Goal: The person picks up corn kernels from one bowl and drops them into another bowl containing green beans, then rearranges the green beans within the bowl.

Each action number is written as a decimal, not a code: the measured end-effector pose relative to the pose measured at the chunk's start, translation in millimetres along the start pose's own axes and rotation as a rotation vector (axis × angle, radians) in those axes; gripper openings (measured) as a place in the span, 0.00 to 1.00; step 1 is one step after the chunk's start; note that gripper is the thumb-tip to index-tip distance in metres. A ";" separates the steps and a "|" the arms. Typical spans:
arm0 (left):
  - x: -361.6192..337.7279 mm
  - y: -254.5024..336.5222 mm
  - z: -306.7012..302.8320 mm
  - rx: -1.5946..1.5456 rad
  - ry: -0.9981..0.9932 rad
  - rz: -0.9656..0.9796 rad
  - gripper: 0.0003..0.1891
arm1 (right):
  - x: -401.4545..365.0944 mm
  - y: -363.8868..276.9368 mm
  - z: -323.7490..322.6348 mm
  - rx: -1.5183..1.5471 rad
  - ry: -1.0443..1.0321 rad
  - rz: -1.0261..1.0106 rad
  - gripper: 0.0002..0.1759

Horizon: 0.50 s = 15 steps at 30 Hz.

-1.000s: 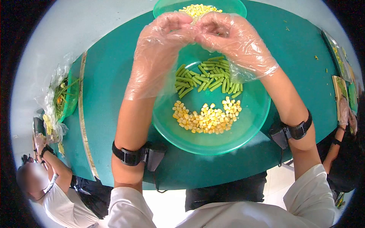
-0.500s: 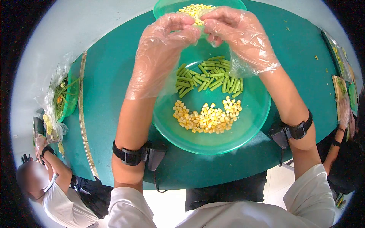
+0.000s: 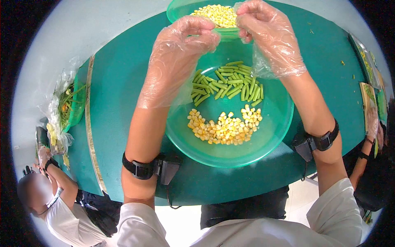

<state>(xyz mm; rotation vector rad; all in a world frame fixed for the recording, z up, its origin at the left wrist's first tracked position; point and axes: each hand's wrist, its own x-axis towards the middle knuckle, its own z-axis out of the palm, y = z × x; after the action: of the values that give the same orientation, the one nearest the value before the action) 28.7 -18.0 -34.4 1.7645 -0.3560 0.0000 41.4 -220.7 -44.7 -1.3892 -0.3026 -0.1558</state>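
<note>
My left hand (image 3: 181,47), in a clear plastic glove, is raised over the far left part of a large green bowl (image 3: 230,162). Its fingers are bent with a small gap between thumb and forefinger, and nothing shows between them. My right hand (image 3: 269,35), gloved too, is at the far right of the bowl with its fingertips pinched together; anything in them is too small to make out. Cut green beans (image 3: 230,82) lie in the middle of the large bowl, with corn kernels (image 3: 224,127) nearer me. Behind it, a second green bowl (image 3: 177,10) holds more corn kernels (image 3: 218,15).
At the left, a green basket (image 3: 78,103) with plastic film and green stems stands near a person (image 3: 61,197). Trays (image 3: 364,57) and a board (image 3: 367,96) lie at the right edge, beside another person's gloved hand (image 3: 372,121). Small scraps (image 3: 342,62) dot the green table (image 3: 119,82).
My right hand has moved away and to the right from my left hand, widening the gap between them. My left hand has shifted slightly. More corn in the far bowl shows now.
</note>
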 end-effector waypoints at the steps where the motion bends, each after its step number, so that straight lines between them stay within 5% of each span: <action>1: 0.3 -0.6 -0.2 -0.003 -0.001 0.000 0.10 | 0.0 -0.8 0.5 -0.036 0.015 0.014 0.05; 9: 1.5 -5.2 0.0 -0.076 0.014 0.031 0.15 | -2.0 -13.2 7.1 -0.348 0.073 0.142 0.28; 15: 1.3 -3.8 0.2 -0.048 0.026 0.031 0.15 | -3.6 -17.0 6.5 -0.412 0.057 0.122 0.29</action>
<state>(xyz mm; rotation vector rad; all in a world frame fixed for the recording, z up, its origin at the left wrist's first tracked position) 30.8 -17.8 -37.8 1.7095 -0.3615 0.0366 32.3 -217.6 -28.8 -1.8028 -0.1403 -0.1618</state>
